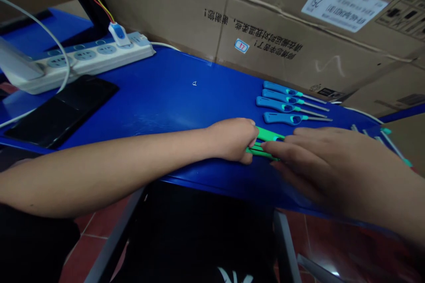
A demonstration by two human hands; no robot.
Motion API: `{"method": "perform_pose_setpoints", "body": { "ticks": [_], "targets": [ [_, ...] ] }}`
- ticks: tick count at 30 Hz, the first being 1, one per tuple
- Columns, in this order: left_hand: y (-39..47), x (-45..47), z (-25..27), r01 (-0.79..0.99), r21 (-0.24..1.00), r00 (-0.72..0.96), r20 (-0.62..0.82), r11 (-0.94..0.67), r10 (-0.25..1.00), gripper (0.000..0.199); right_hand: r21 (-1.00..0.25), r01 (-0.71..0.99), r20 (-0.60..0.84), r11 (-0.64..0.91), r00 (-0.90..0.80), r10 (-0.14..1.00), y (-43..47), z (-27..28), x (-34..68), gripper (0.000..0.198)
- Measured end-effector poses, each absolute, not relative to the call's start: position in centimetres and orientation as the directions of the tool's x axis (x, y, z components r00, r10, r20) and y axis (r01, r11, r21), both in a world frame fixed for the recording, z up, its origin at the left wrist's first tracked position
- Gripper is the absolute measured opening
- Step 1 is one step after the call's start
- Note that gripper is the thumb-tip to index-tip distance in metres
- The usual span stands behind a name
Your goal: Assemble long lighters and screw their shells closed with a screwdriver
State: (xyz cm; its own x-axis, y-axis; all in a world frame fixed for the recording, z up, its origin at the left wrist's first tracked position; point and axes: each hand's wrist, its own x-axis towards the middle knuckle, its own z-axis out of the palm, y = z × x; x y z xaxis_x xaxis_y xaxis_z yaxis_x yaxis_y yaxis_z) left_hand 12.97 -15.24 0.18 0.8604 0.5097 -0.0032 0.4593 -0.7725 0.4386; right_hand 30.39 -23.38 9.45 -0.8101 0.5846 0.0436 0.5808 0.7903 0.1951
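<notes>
My left hand is closed around the handle ends of the green lighters, near the table's front edge. At least two green handles show, lying side by side. From the right, my right hand is closed over their other end, and its fingers hide much of them. Just behind my hands, several long-necked blue lighters lie in a row with their metal necks pointing right. Beyond my right hand, a few metal rods with teal parts stick out; what they belong to is partly hidden.
A large cardboard box stands along the back of the blue table. On the left are a white power strip with a plug in it, a black phone-like slab and a white cable. A small label lies mid-table.
</notes>
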Motion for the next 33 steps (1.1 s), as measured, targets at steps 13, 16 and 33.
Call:
{"method": "perform_pose_setpoints", "body": {
  "ticks": [13,16,33],
  "targets": [
    [-15.4,13.1,0.3,0.473,0.432,0.854,-0.010,-0.768,0.520,0.023,0.200,0.607,0.073,0.769,-0.792,0.607,-23.8,9.1,30.4,0.030],
    [-15.4,13.1,0.3,0.469,0.423,0.858,-0.010,-0.775,0.513,0.025,0.209,0.574,0.105,0.792,-0.818,0.565,-23.7,8.9,30.4,0.027],
    [-14.8,12.8,-0.6,0.406,0.483,0.866,0.066,-0.776,0.495,0.022,0.083,0.620,-0.013,0.780,-0.782,0.623,-19.9,9.7,30.1,0.024]
  ]
}}
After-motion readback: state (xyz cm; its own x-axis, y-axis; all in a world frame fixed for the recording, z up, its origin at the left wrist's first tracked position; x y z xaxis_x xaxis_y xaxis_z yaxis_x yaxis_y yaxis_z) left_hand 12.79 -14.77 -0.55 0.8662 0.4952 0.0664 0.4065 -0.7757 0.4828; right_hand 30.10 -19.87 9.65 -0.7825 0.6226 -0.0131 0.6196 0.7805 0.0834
